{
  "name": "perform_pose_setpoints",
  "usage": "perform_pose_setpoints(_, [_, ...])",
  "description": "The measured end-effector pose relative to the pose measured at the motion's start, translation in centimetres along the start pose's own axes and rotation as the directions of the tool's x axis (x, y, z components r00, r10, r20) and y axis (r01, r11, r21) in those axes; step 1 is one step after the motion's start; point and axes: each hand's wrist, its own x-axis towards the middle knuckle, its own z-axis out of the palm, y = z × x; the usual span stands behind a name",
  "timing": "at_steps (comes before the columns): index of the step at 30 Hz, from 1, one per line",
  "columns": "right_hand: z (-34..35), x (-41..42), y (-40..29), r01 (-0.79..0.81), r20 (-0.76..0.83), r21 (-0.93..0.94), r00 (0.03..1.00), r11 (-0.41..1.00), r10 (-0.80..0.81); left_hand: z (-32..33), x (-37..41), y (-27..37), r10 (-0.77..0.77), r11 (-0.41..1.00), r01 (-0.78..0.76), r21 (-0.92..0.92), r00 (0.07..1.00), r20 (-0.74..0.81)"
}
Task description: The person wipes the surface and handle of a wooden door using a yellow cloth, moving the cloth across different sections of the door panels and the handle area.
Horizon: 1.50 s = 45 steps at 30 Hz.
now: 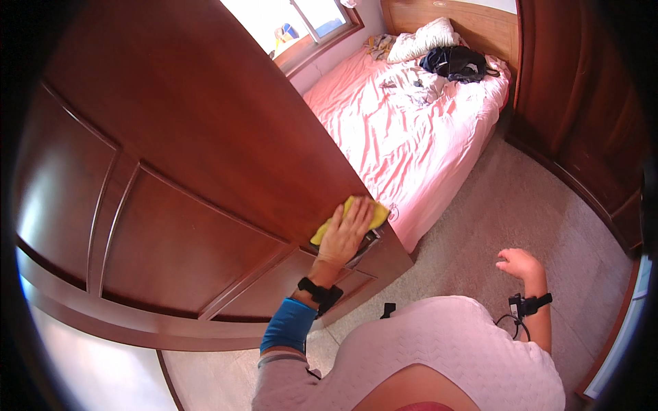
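My left hand (345, 231) lies with its fingers extended over a yellow cloth (329, 229), pressing it on the top corner of a dark red-brown wooden cabinet (247, 138). The cloth shows on both sides of the hand. Partly hidden under the hand and cloth is a small black object (369, 239) at the cabinet's edge. My right hand (519, 263) hangs over the floor at the right, away from the cabinet, its fingers loosely bent and nothing seen in them.
Beyond the cabinet stands a bed with a rumpled pink sheet (401, 138), a pillow (426, 40) and dark clothing (455, 62). A window (313, 25) is at the upper left of the bed. A dark wooden wardrobe (581, 103) stands at the right, beside tiled floor (478, 216).
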Motion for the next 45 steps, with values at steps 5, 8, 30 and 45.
perform_pose_setpoints(5, [0.3,-0.2,1.2,-0.123,0.008,0.047,0.992,0.991,0.123,0.3,-2.3,-1.0,-0.025,0.997,0.027,-0.073,0.999,0.029])
perform_pose_setpoints(8, [1.2,0.4,3.1,-0.114,-0.016,0.059,0.993,0.992,0.115,-1.2,-2.5,-3.8,-0.188,0.979,0.198,0.054,0.971,-0.149])
perform_pose_setpoints(30, [-1.2,0.2,-1.4,0.05,0.008,0.001,0.999,0.999,-0.05,-4.9,-3.8,-4.5,-0.068,0.996,0.074,0.057,0.993,-0.098])
perform_pose_setpoints(45, [0.3,0.2,-1.3,0.08,0.032,-0.035,0.996,0.996,-0.079,-15.5,-0.9,-18.3,-0.506,0.756,0.654,-0.03,0.555,-0.66])
